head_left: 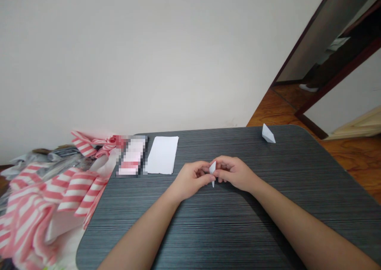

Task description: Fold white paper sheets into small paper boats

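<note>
Both my hands meet over the middle of the dark grey table (238, 230). My left hand (190, 178) and my right hand (233, 172) are closed in a pinch on a small folded piece of white paper (212, 168). The paper stands upright between my fingertips, its lower tip pointing down at the tabletop. Most of it is hidden by my fingers.
A small stack of white paper sheets (162, 155) lies at the table's back left, beside a blurred pink and white object (131, 157). A folded white paper piece (268, 134) rests near the back right edge. Red and white striped bags (44, 198) are heaped left of the table.
</note>
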### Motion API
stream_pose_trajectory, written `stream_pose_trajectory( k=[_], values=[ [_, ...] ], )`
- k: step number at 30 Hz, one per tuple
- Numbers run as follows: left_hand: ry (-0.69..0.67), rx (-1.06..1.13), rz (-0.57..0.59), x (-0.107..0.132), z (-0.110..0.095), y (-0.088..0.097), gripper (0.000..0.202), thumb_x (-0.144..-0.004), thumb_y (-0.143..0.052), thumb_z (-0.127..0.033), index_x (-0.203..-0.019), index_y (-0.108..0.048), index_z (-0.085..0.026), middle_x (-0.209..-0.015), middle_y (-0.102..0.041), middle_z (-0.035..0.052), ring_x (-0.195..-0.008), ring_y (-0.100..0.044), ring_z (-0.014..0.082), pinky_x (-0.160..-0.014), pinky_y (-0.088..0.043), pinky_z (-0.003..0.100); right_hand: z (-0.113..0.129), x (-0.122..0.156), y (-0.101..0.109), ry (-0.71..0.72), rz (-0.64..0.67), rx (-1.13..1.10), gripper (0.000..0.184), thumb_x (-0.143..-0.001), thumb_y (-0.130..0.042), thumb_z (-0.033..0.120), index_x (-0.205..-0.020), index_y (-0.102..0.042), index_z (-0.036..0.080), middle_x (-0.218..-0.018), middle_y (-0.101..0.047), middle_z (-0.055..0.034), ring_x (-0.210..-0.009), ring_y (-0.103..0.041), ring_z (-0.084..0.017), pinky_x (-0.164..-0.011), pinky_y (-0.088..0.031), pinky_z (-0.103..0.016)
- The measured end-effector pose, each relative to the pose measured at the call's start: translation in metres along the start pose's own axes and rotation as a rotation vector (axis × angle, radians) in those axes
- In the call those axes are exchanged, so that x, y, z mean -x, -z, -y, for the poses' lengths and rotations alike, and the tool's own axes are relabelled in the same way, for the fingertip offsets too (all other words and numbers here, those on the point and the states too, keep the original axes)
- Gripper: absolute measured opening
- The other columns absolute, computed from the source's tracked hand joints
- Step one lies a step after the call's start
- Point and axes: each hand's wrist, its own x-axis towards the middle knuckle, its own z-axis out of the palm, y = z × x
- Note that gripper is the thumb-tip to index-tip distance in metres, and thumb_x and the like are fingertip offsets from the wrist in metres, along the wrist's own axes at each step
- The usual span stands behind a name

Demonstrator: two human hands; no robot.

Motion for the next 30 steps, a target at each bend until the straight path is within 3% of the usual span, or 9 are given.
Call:
stream_pose_trajectory(
  k=[7, 11, 18, 25, 30],
  values=[
    [-0.027, -0.058, -0.011, -0.001, -0.001, -0.001, 0.03, -0.078, -0.062, -0.029, -0.104, -0.064, -0.015, -0.088, -0.068, 0.0061, -0.06, -0.052, 0.01, -0.055, -0.04, 0.021, 0.006, -0.002, 0.002, 0.09, 0.026, 0.181, 0.012, -0.083, -0.059, 0.025, -0.079, -0.066, 0.017, -0.067, -0.059, -0.0001, -0.057, -0.054, -0.011, -0.055, -0.043, -0.022],
    [-0.042, -0.088, -0.011, 0.0, -0.003, -0.001, 0.03, -0.079, -0.06, -0.027, -0.106, -0.063, -0.016, -0.088, -0.068, 0.0054, -0.059, -0.052, 0.0096, -0.055, -0.039, 0.021, 0.003, -0.002, 0.003, 0.118, 0.035, 0.224, 0.014, -0.085, -0.057, 0.026, -0.088, -0.069, 0.019, -0.075, -0.06, -0.0012, -0.058, -0.056, -0.011, -0.057, -0.045, -0.022],
    [-0.079, -0.201, -0.032, 0.0, -0.006, -0.001, 0.015, -0.081, -0.054, -0.024, -0.087, -0.065, -0.016, -0.068, -0.059, 0.0005, -0.057, -0.048, 0.0094, -0.053, -0.036, 0.02, -0.006, -0.001, 0.003, 0.185, 0.0, 0.264, 0.029, -0.088, -0.053, 0.024, -0.114, -0.064, 0.024, -0.081, -0.059, -0.0019, -0.061, -0.058, -0.01, -0.062, -0.048, -0.024],
    [-0.079, -0.218, -0.047, 0.0, -0.003, -0.001, 0.016, -0.081, -0.054, -0.024, -0.092, -0.063, -0.016, -0.07, -0.059, 0.0011, -0.058, -0.051, 0.0104, -0.054, -0.038, 0.021, 0.002, 0.0, 0.003, 0.277, -0.033, 0.428, 0.033, -0.091, -0.046, 0.021, -0.122, -0.059, 0.023, -0.082, -0.06, -0.0043, -0.07, -0.057, -0.014, -0.069, -0.046, -0.028],
    [-0.058, -0.191, -0.04, -0.001, -0.001, -0.002, 0.021, -0.083, -0.053, -0.027, -0.098, -0.063, -0.017, -0.069, -0.06, 0.0011, -0.057, -0.052, 0.0106, -0.055, -0.04, 0.021, 0.004, -0.001, 0.003, 0.287, -0.026, 0.45, 0.033, -0.087, -0.053, 0.021, -0.12, -0.059, 0.022, -0.084, -0.061, -0.0045, -0.076, -0.056, -0.016, -0.071, -0.045, -0.028]
  ],
)
